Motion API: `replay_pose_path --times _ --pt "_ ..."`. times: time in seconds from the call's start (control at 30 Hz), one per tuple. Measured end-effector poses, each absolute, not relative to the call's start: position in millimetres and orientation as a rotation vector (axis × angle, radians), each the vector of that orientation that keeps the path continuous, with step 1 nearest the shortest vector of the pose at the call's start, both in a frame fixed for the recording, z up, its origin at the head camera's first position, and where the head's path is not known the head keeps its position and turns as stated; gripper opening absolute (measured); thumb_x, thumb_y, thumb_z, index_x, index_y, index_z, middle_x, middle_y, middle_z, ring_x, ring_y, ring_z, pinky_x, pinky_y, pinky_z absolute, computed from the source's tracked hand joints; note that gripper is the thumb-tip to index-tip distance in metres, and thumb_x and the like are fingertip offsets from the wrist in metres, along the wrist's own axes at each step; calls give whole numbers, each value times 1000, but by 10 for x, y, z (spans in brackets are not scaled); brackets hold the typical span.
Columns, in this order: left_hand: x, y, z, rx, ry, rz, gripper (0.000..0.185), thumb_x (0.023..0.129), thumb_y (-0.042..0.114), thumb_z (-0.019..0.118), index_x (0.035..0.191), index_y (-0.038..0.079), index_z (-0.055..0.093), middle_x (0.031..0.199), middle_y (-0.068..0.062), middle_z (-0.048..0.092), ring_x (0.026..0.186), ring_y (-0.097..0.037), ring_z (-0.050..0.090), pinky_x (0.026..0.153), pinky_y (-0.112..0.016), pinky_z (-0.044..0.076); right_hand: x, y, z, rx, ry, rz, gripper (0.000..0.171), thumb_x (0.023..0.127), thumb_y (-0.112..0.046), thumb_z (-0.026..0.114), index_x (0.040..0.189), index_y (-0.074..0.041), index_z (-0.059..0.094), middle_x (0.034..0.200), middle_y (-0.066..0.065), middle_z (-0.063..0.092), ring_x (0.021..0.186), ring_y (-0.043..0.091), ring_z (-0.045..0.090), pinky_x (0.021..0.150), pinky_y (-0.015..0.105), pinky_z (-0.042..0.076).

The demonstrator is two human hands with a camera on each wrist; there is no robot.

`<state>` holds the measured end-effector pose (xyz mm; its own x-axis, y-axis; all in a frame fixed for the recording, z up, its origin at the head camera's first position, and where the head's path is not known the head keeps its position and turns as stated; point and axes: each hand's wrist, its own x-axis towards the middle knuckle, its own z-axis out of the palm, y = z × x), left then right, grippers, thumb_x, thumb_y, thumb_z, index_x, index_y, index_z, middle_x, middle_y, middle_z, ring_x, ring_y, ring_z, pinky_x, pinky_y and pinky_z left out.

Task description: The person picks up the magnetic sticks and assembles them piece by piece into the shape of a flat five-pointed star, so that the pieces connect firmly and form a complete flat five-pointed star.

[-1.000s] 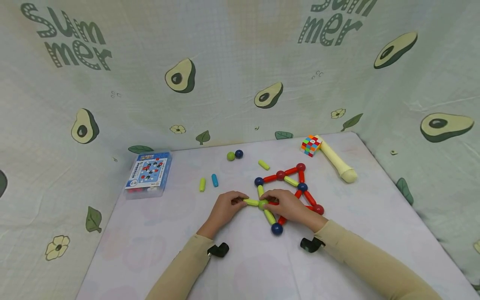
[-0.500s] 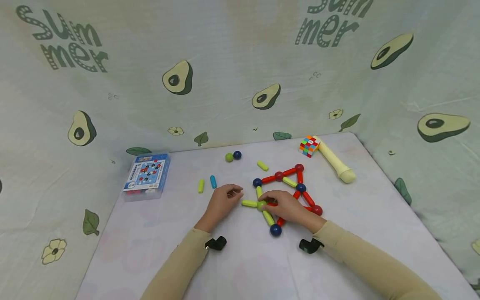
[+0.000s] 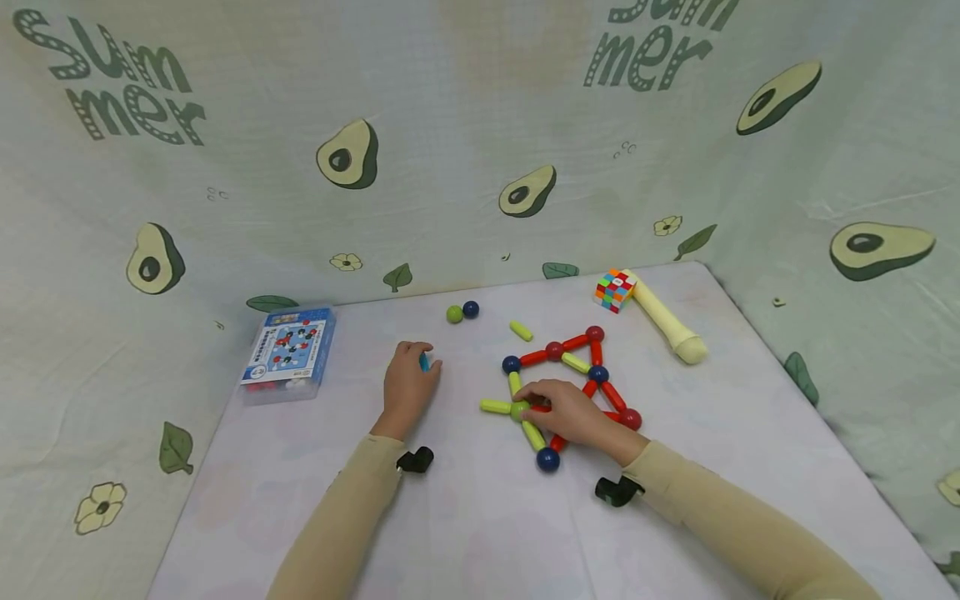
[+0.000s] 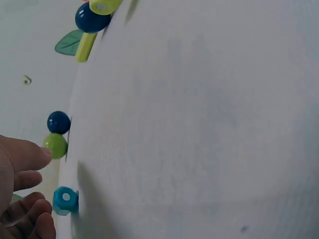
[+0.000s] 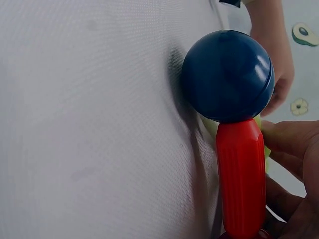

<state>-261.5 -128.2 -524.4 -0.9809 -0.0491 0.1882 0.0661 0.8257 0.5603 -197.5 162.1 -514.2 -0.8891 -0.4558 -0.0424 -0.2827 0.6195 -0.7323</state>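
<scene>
In the head view my left hand (image 3: pixel 409 382) is at a blue magnetic rod (image 3: pixel 424 362), which shows between thumb and fingers. The left wrist view has the thumb and fingers apart, beside the blue rod's end (image 4: pixel 65 200). My right hand (image 3: pixel 566 408) pinches the light green ball (image 3: pixel 519 410) of a flat structure of rods and balls. A yellow-green rod (image 3: pixel 495 406) sticks out leftward from that ball. Close up in the right wrist view are a dark blue ball (image 5: pixel 228 77) and a red rod (image 5: pixel 241 179), with fingers behind them.
A loose green ball (image 3: pixel 454 314) touches a dark blue ball (image 3: pixel 470 309) at the back. One yellow-green rod (image 3: pixel 521 331) lies nearby. A boxed set (image 3: pixel 288 354) stands at left; a puzzle cube (image 3: pixel 615 291) and a cream-coloured stick (image 3: pixel 669 321) are at back right.
My left hand has let go of the yellow-green rod at the green ball and moved left and back to the blue rod, now covering the loose yellow-green rod there. The right hand stays put.
</scene>
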Motion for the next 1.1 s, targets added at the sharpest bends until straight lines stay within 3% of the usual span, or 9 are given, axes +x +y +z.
replay_pose_path --times 0.17,0.33,0.6,0.73,0.93,1.1 --pt "-2607 -1339 -5223 77 -2903 -836 48 95 26 73 134 2 60 131 -20 54 107 -36 64 92 -49 53 -1981 1621 -5151 -617 2617 -1127 27 95 -27 74 122 -25 71 112 -11 66 100 12 57 90 36 51" --pt "-2588 -1329 -5237 24 -2930 -806 44 96 21 72 135 3 61 130 -20 58 112 -36 63 95 -49 51 -1975 1610 -5151 -617 2609 -1132 28 95 -26 74 123 -23 71 112 -11 66 101 12 57 91 36 50" --pt "-2545 -1237 -5340 -165 -2920 -860 23 95 17 74 118 15 73 102 -3 69 90 -19 62 79 -36 53 -1973 1619 -5149 -598 2618 -1129 28 95 -26 74 123 -24 71 112 -12 66 101 12 58 90 36 51" --pt "-2520 -1187 -5337 -250 -2903 -887 20 94 15 75 114 14 75 104 -3 70 92 -20 61 81 -37 52 -1972 1624 -5145 -596 2616 -1132 27 95 -25 74 122 -26 71 112 -12 66 101 12 58 90 35 51" --pt "-2533 -1143 -5359 -361 -2899 -970 20 94 16 75 114 17 77 113 -3 71 108 -22 62 93 -41 50 -1974 1626 -5145 -604 2613 -1136 28 95 -25 74 123 -24 71 112 -11 65 101 12 58 90 35 51" --pt "-2579 -1081 -5373 -454 -2916 -1071 22 96 18 73 117 19 75 115 1 70 101 -16 62 90 -36 51 -1973 1619 -5145 -609 2613 -1132 29 95 -26 74 124 -24 71 113 -11 65 102 12 58 91 35 51"
